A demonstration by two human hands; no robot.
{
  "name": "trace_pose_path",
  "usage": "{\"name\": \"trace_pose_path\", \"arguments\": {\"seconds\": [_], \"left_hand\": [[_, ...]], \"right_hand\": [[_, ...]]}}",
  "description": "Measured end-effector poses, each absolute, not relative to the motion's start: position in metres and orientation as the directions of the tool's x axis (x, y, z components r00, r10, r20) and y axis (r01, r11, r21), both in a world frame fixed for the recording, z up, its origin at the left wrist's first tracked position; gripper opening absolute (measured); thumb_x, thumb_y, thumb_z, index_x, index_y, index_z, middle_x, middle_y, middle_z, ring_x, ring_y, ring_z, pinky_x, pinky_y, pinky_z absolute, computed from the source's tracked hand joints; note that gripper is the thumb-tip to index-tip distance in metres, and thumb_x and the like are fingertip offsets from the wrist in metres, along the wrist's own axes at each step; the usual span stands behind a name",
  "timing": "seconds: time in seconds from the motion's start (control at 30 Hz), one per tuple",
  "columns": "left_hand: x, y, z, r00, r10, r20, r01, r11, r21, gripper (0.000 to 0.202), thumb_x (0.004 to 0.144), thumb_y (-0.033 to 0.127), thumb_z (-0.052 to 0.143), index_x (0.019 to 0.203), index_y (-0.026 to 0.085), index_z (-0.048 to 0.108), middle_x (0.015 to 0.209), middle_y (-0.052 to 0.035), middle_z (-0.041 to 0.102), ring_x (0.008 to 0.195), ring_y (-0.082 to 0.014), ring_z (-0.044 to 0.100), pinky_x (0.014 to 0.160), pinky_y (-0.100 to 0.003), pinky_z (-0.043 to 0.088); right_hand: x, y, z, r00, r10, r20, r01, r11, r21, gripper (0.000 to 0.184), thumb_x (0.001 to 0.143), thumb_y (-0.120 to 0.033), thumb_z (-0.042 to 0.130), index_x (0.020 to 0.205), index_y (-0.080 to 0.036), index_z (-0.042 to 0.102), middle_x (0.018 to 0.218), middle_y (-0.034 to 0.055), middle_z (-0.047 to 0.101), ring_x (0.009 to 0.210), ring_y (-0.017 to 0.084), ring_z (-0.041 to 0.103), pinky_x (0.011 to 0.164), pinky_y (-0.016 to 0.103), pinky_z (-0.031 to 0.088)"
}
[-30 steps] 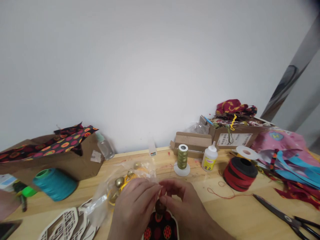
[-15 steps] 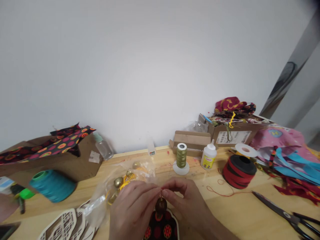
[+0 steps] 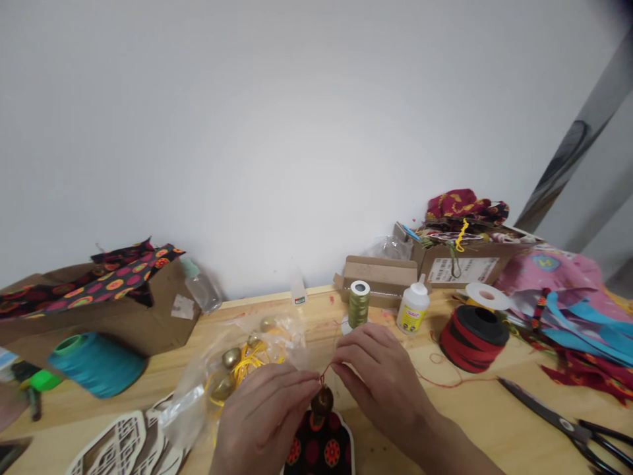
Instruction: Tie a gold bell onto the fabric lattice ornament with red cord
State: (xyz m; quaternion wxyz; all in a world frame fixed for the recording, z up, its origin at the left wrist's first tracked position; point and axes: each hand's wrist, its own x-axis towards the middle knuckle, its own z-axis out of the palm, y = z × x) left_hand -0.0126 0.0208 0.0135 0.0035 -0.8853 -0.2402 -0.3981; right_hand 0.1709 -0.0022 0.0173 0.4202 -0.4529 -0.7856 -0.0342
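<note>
A round brass bell (image 3: 322, 400) rests at the top of a dark flower-patterned fabric piece (image 3: 316, 445) with a pale rim, low in the middle. Thin red cord (image 3: 324, 375) rises from the bell. My left hand (image 3: 270, 412) covers the piece's left side, its fingertips closed on the cord just above the bell. My right hand (image 3: 378, 379) pinches the cord's end a little to the right, and a short length stretches between the two hands. Whatever knot there is looks too small to make out.
Left: a plastic bag of brass bells (image 3: 231, 358), a teal thread cone (image 3: 96, 364), wooden cut-outs (image 3: 123, 439) and a carton (image 3: 168, 310). Right: olive thread (image 3: 359, 309), a glue bottle (image 3: 413, 309), a red-and-black spool (image 3: 473, 340), scissors (image 3: 564, 422) and a scrap-filled box (image 3: 487, 260).
My right hand has moved up and slightly right, drawing the red cord away from the bell. The left hand stays by the bell, nearly in place.
</note>
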Motion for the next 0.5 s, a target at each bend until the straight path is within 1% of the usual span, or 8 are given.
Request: {"name": "trace_pose_path", "arguments": {"seconds": [0.1, 0.17, 0.3, 0.4, 0.5], "left_hand": [[-0.012, 0.022, 0.016, 0.581, 0.382, 0.719, 0.395, -0.904, 0.161, 0.011, 0.076, 0.011, 0.055, 0.081, 0.018, 0.062, 0.075, -0.0008, 0.070, 0.069, -0.0114, 0.062, 0.064, -0.020, 0.048], [-0.011, 0.023, 0.018, 0.588, 0.369, 0.719, 0.388, -0.909, 0.149, 0.011, 0.078, 0.013, 0.053, 0.078, 0.017, 0.062, 0.073, -0.0012, 0.070, 0.067, -0.0113, 0.062, 0.062, -0.020, 0.049], [-0.011, 0.026, 0.023, 0.628, 0.345, 0.697, 0.370, -0.921, 0.122, 0.013, 0.081, 0.016, 0.049, 0.076, 0.017, 0.062, 0.070, -0.0015, 0.070, 0.065, -0.0118, 0.063, 0.061, -0.021, 0.049], [-0.013, 0.028, 0.025, 0.681, 0.310, 0.663, 0.320, -0.941, 0.111, 0.013, 0.081, 0.017, 0.049, 0.077, 0.019, 0.061, 0.070, -0.0002, 0.071, 0.063, -0.0115, 0.063, 0.058, -0.020, 0.049], [-0.015, 0.031, 0.025, 0.721, 0.288, 0.630, 0.286, -0.952, 0.108, 0.012, 0.081, 0.021, 0.050, 0.077, 0.020, 0.061, 0.070, 0.0012, 0.071, 0.063, -0.0115, 0.063, 0.059, -0.020, 0.049]], "right_hand": [[0.173, 0.000, 0.015, -0.226, 0.651, 0.725, 0.760, 0.583, -0.286, 0.014, 0.080, -0.013, 0.048, 0.070, -0.017, 0.057, 0.068, 0.0026, 0.062, 0.068, 0.016, 0.049, 0.067, 0.031, 0.037], [0.174, 0.001, 0.014, -0.217, 0.657, 0.722, 0.777, 0.564, -0.280, 0.013, 0.080, -0.013, 0.048, 0.070, -0.016, 0.057, 0.069, 0.0028, 0.062, 0.069, 0.016, 0.049, 0.067, 0.032, 0.036], [0.177, 0.004, 0.014, -0.221, 0.685, 0.694, 0.822, 0.514, -0.247, 0.013, 0.079, -0.012, 0.049, 0.069, -0.016, 0.057, 0.071, 0.0036, 0.062, 0.072, 0.018, 0.049, 0.069, 0.033, 0.036], [0.180, 0.007, 0.012, -0.242, 0.712, 0.659, 0.853, 0.479, -0.205, 0.013, 0.077, -0.011, 0.051, 0.067, -0.016, 0.057, 0.072, 0.0034, 0.062, 0.072, 0.018, 0.049, 0.070, 0.033, 0.036], [0.182, 0.009, 0.010, -0.253, 0.739, 0.625, 0.883, 0.440, -0.163, 0.013, 0.076, -0.011, 0.052, 0.065, -0.017, 0.057, 0.071, 0.0033, 0.061, 0.071, 0.018, 0.049, 0.070, 0.033, 0.036]]}}
